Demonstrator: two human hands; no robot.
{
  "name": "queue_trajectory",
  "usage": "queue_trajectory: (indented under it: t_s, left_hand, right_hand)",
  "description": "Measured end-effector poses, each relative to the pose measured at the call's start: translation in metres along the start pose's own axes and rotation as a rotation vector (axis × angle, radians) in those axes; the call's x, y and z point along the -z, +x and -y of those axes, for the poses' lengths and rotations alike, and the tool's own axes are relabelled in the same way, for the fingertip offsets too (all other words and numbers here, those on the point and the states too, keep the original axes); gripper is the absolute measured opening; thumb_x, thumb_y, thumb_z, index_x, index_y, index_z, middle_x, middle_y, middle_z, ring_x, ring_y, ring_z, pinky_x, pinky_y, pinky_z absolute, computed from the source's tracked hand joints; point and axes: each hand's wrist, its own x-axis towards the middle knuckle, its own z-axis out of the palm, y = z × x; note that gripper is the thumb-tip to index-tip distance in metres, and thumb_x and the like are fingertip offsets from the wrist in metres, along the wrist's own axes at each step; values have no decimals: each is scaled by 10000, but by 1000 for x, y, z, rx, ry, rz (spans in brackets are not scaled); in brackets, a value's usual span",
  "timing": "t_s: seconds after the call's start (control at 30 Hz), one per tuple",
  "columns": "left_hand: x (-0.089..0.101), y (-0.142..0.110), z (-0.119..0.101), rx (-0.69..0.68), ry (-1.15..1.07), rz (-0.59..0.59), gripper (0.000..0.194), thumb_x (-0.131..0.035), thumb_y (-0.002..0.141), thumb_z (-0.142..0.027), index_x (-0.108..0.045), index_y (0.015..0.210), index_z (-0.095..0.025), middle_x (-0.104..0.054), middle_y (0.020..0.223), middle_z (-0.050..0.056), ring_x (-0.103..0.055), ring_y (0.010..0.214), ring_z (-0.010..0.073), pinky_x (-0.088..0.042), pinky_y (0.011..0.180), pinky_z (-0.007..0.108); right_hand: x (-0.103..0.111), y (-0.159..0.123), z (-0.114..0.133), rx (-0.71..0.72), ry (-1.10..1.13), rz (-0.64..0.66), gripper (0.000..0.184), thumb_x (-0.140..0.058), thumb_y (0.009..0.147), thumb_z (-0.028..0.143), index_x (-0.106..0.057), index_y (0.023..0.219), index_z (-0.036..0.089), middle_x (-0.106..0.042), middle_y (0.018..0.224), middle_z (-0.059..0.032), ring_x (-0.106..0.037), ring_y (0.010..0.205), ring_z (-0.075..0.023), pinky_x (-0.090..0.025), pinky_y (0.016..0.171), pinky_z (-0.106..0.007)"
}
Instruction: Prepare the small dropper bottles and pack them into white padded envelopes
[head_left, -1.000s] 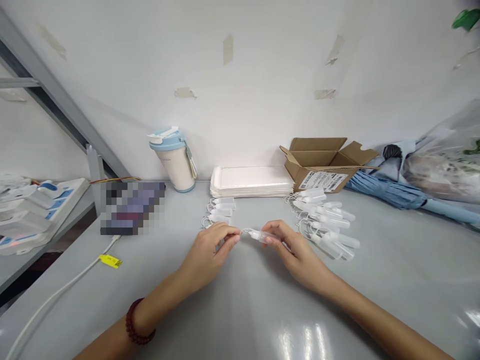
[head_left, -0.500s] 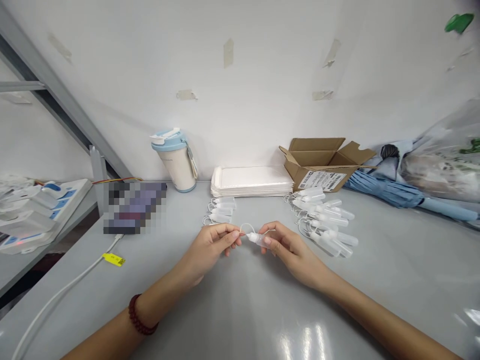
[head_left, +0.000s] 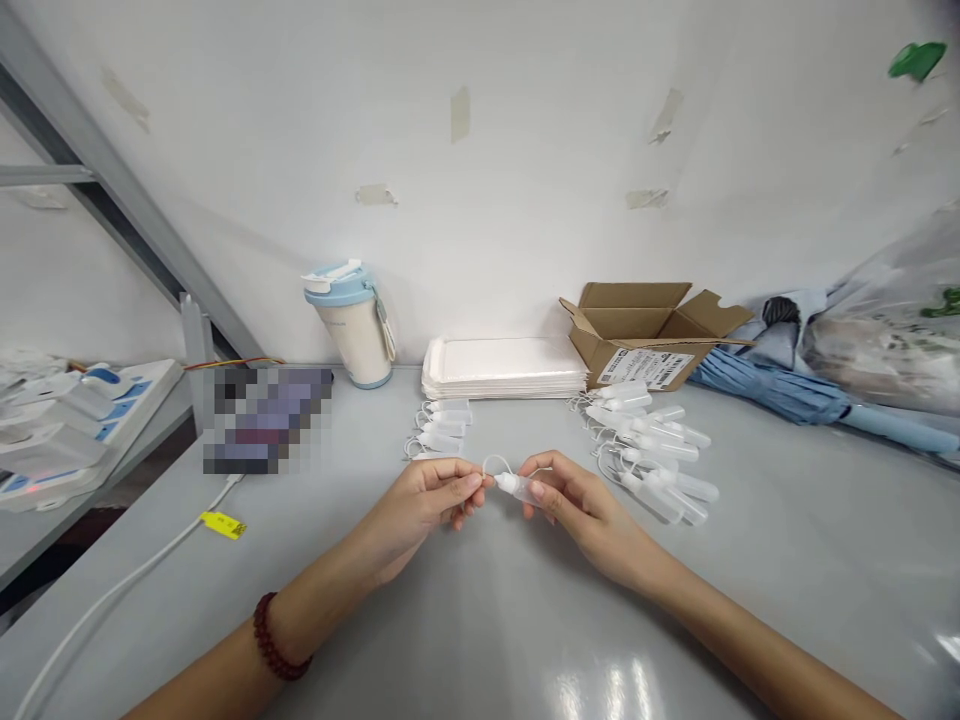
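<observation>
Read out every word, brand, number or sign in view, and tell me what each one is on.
No text is legible.
White label on the cardboard box: print and barcodes, too small to read.
Travel cup: faint lettering, too small.
Yellow tag on the white cable: dark marks, too small.
Phone-like device: pixelated, so nothing can be read.

Gray table bearing bottles, envelopes, box, tumbler.
</observation>
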Motion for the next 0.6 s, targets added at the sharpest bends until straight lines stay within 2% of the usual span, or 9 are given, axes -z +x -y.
queue_trajectory:
  t_s: [0.17,0.6]
  left_hand:
    - [1,1,3,4,-6,-17,243,-594,812,-356,-621,695,-145,-523,720,7,-418,637,105,-340,584,242]
    - [2,0,3,28,-42,-15,219,-607,803,-361,-662,772,-152,-518,694,1,-423,626,105,-341,579,238]
  right_hand:
    - [1,0,1,8,-8,1,267,-401,909,438,-516,978,208,-583,717,13,-441,599,-112,-332,554,-233]
    - [2,0,-1,0,78,42,300,-402,904,468,-520,970,201,-541,675,24,-382,574,-105,-287,550,-239]
